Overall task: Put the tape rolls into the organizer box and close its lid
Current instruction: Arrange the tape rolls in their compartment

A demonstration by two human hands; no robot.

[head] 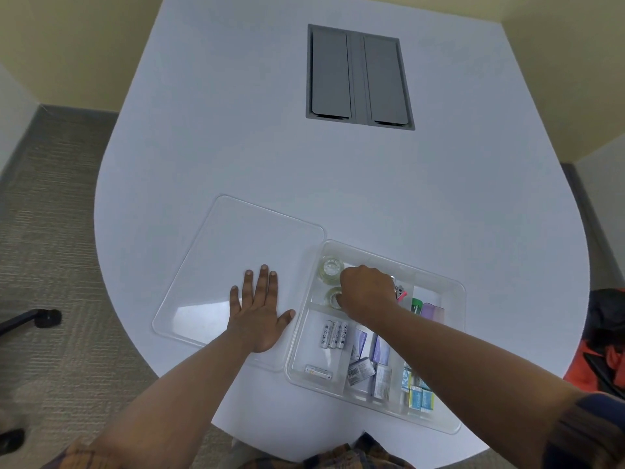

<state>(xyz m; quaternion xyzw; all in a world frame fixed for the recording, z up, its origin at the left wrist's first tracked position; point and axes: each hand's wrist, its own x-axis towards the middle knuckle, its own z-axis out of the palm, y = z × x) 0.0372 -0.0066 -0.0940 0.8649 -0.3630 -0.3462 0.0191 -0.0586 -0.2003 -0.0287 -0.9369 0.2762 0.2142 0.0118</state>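
Left hand (258,311): flat, fingers spread, on lid (216,265). Right hand (367,291): fingers closed on tape roll (333,297) in box (453,350), second roll (330,268) just beyond it.

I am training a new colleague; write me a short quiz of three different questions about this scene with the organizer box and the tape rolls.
1. True or false: the clear lid is already on the organizer box.
2. Which hand lies flat on the lid?
A. left hand
B. right hand
C. neither
3. Fill in: ___ tape rolls are visible in the box's far-left compartment.

Key
1. False. The lid lies on the table beside the box.
2. A.
3. Two: the far tape roll and the near tape roll, which the right hand is touching.
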